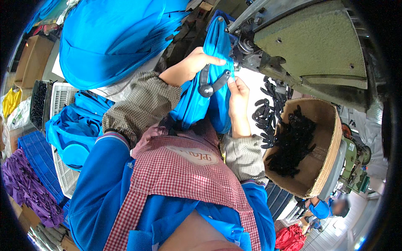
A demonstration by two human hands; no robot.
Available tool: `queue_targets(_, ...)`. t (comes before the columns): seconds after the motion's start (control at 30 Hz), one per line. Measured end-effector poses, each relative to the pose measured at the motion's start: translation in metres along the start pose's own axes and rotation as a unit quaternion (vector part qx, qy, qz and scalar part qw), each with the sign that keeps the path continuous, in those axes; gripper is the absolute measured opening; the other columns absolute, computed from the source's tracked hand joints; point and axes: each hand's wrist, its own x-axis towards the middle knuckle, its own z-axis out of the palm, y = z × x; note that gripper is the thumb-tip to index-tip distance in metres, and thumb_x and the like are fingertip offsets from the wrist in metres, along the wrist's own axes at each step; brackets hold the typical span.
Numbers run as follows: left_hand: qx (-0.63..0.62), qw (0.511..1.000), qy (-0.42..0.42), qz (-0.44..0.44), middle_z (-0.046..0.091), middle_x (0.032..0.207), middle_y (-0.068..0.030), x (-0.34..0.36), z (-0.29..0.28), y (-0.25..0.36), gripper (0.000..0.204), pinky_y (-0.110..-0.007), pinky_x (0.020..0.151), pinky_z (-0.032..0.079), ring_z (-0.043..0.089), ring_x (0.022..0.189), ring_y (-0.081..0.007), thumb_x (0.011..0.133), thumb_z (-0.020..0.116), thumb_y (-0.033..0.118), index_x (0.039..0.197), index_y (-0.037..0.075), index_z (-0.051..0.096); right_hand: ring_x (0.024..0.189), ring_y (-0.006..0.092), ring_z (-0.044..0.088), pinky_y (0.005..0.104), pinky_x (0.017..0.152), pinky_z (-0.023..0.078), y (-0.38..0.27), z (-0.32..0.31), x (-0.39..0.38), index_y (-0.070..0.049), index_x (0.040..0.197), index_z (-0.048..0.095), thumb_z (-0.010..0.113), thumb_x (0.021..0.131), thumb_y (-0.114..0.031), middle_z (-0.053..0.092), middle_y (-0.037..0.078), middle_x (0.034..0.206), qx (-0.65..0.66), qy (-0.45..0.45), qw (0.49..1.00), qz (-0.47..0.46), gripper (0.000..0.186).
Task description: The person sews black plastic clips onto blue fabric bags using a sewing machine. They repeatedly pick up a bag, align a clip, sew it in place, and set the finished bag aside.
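Note:
My left hand [192, 62] holds a folded blue fabric piece [186, 104] near its upper part, thumb laid across the cloth. A bent black plastic piece [206, 89] with metal studs lies on the fabric between my hands. My right hand [238, 98] pinches the fabric just beside the upper end of that black piece, fingers partly hidden. The cloth hangs down over my checked apron, its top reaching a metal machine [247, 45]. Many loose black pieces [268, 113] lie on the white surface to the right of my hand.
A cardboard box [322, 142] of black pieces stands at right, below a green machine plate [310, 42]. Blue fabric [117, 42] is piled upper left, above a white crate [62, 184] of blue items. Purple cloth [31, 188] lies at far left. A person [322, 209] works at lower right.

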Motion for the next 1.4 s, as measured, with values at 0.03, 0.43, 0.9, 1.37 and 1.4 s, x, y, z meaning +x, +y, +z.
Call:
queue_targets(0.03, -0.011, 1.000, 0.009, -0.010, 0.064, 0.087, -0.0080, 0.000, -0.001, -0.002, 0.025, -0.030, 0.073, 0.048, 0.061, 0.078, -0.0167, 0.072, 0.066, 0.007, 0.095, 0.001, 0.061, 0.066, 0.0025, 0.041, 0.0172, 0.059, 0.034, 0.002, 0.001, 0.003, -0.001, 0.082, 0.059, 0.050, 0.089, -0.013, 0.053, -0.006, 0.075, 0.010, -0.001, 1.000, 0.017, 0.017)
queue_targets(0.43, -0.122, 0.986, 0.015, -0.114, 0.064, 0.084, -0.0125, 0.002, -0.002, -0.004, 0.022, -0.033, 0.067, 0.051, 0.063, 0.071, -0.0204, 0.073, 0.066, 0.010, 0.089, -0.003, 0.062, 0.040, 0.0053, 0.045, 0.0187, 0.039, 0.035, -0.022, 0.013, -0.009, -0.004, 0.064, 0.057, 0.058, 0.084, -0.021, 0.056, 0.002, 0.053, -0.100, 0.014, 0.991, 0.092, 0.027)
queue_targets(0.9, 0.028, 0.985, 0.094, 0.138, 0.052, 0.086, 0.0008, -0.023, -0.004, -0.048, 0.025, -0.023, 0.074, 0.039, 0.048, 0.081, -0.0073, 0.085, 0.055, 0.019, 0.103, 0.002, 0.051, 0.047, 0.0110, 0.047, 0.0279, 0.048, 0.040, 0.019, -0.028, 0.031, 0.001, 0.064, 0.058, 0.054, 0.084, -0.017, 0.050, 0.009, 0.049, -0.328, 0.051, 0.936, -0.113, 0.027)
queue_targets(1.37, 0.162, 0.936, 0.130, 0.285, 0.060, 0.086, -0.0134, -0.090, -0.018, -0.016, 0.036, -0.034, 0.074, 0.045, 0.056, 0.083, -0.0186, 0.080, 0.059, 0.029, 0.101, 0.001, 0.054, 0.064, 0.0237, 0.063, 0.0370, 0.060, 0.049, 0.114, -0.067, 0.133, -0.005, 0.090, 0.066, 0.057, 0.069, -0.009, 0.065, 0.014, 0.073, -0.566, -0.030, 0.814, -0.126, 0.023)
queue_targets(1.4, 0.226, 0.910, 0.227, 0.262, 0.060, 0.093, -0.0174, -0.103, -0.048, -0.020, 0.039, -0.037, 0.076, 0.045, 0.056, 0.089, -0.0236, 0.080, 0.060, 0.031, 0.104, 0.001, 0.053, 0.062, 0.0274, 0.062, 0.0379, 0.058, 0.049, 0.123, -0.082, 0.139, -0.005, 0.089, 0.065, 0.058, 0.063, -0.007, 0.064, 0.015, 0.071, -0.659, 0.010, 0.735, -0.159, 0.027)
